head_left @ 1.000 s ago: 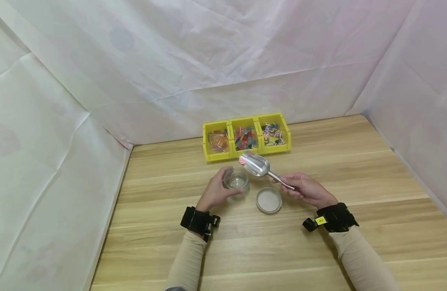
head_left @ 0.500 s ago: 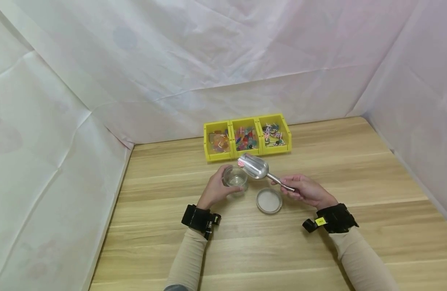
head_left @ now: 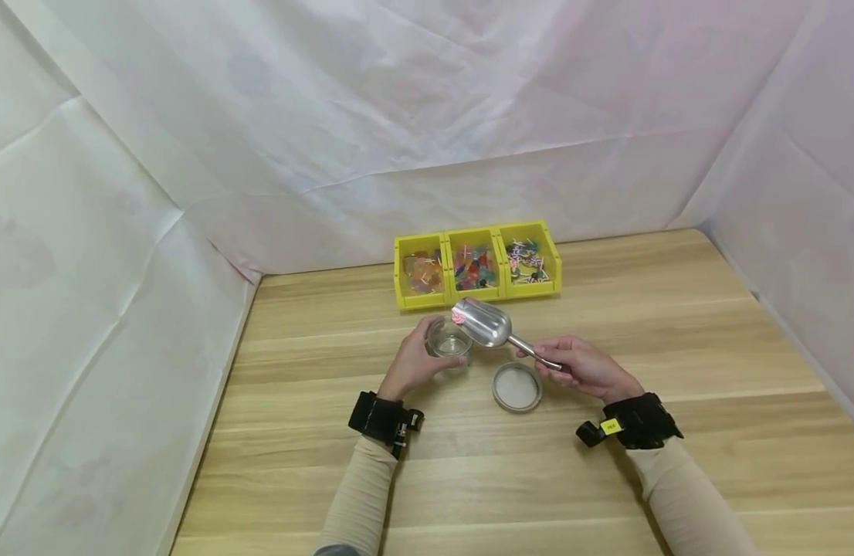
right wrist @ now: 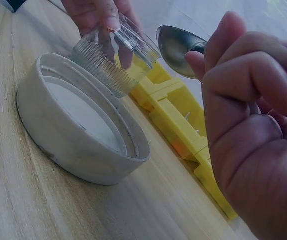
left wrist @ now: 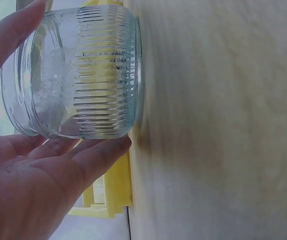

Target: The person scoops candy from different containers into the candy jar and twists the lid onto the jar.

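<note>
My left hand (head_left: 415, 360) holds a clear glass jar (left wrist: 91, 75) with ribbed sides, thumb on one side and fingers on the other. The jar looks empty. In my right hand (head_left: 585, 367) is the handle of a metal scoop (head_left: 484, 323), its bowl at the jar's upper right edge. A pink-and-white swirled candy (head_left: 458, 317) sits at the scoop's front lip, over the jar's rim. Below the scoop, a round lid (right wrist: 81, 125) lies on the table with its inside facing up.
Behind the hands stand three joined yellow bins (head_left: 479, 298). They hold small colourful candies, the right one several striped sticks. White cloth (head_left: 399, 116) hangs behind the wooden table (head_left: 510, 494) and along both sides.
The scoop's front end has come slightly down and left toward the jar. The candy stays at its lip. The left hand keeps its hold on the jar; the head view has shifted a little.
</note>
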Tool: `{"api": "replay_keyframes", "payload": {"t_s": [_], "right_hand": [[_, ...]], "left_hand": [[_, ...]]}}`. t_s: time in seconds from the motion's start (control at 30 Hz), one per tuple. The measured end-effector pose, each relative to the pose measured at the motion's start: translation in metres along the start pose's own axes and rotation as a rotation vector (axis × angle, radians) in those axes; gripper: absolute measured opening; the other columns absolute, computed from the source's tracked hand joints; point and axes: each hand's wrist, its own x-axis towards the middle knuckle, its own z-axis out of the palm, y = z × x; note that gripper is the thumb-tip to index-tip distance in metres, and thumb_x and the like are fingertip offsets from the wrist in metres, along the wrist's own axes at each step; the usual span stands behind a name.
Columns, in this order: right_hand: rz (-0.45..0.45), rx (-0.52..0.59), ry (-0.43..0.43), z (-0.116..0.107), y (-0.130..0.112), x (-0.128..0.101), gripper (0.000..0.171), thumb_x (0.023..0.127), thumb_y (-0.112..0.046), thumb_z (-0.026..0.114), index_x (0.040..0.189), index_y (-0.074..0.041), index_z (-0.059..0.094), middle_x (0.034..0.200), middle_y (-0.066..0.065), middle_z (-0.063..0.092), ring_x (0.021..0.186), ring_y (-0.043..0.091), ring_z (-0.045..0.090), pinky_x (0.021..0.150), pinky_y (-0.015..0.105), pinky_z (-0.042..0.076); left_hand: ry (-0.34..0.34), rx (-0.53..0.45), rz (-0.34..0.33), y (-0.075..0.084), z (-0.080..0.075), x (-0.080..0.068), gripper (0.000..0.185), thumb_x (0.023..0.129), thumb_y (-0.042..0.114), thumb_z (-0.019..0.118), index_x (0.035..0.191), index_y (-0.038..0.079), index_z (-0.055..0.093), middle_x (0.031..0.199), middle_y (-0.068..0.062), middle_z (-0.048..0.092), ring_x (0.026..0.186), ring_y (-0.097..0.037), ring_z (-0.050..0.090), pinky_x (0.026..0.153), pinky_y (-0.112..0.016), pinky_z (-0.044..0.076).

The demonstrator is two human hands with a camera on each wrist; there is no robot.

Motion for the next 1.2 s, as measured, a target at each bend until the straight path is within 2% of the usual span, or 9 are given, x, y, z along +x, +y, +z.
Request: {"api": "replay_keyframes", "payload": {"t_s": [0.7, 0.97, 1.2], "right_hand": [[0.018, 0.004, 0.000, 0.002, -0.009, 0.000, 0.036, 0.106, -0.015, 0.046, 0.129, 0.010, 0.058, 0.080, -0.003, 0.065, 0.051, 0.000, 0.043, 0.044, 0.016, 0.027], [0.020, -0.001, 0.002, 0.005, -0.010, 0.001, 0.031, 0.106, -0.015, 0.046, 0.124, 0.002, 0.065, 0.080, -0.004, 0.065, 0.051, -0.001, 0.042, 0.044, 0.013, 0.030], [0.013, -0.017, -0.022, 0.005, -0.010, 0.001, 0.031, 0.107, -0.013, 0.042, 0.122, -0.003, 0.067, 0.079, -0.004, 0.065, 0.050, 0.001, 0.039, 0.044, 0.018, 0.023]], "left_hand": [[-0.020, -0.038, -0.004, 0.002, -0.003, 0.000, 0.090, 0.070, 0.038, 0.090, 0.145, 0.020, 0.043, 0.143, -0.009, 0.053, 0.129, -0.029, 0.051, 0.108, -0.051, 0.041], [-0.023, -0.043, -0.008, 0.001, -0.003, -0.001, 0.090, 0.071, 0.036, 0.090, 0.146, 0.019, 0.043, 0.144, -0.010, 0.052, 0.130, -0.030, 0.051, 0.108, -0.052, 0.040], [-0.025, -0.039, -0.015, 0.001, -0.003, -0.001, 0.089, 0.070, 0.034, 0.090, 0.145, 0.019, 0.043, 0.144, -0.010, 0.053, 0.130, -0.031, 0.050, 0.109, -0.052, 0.039]]}}
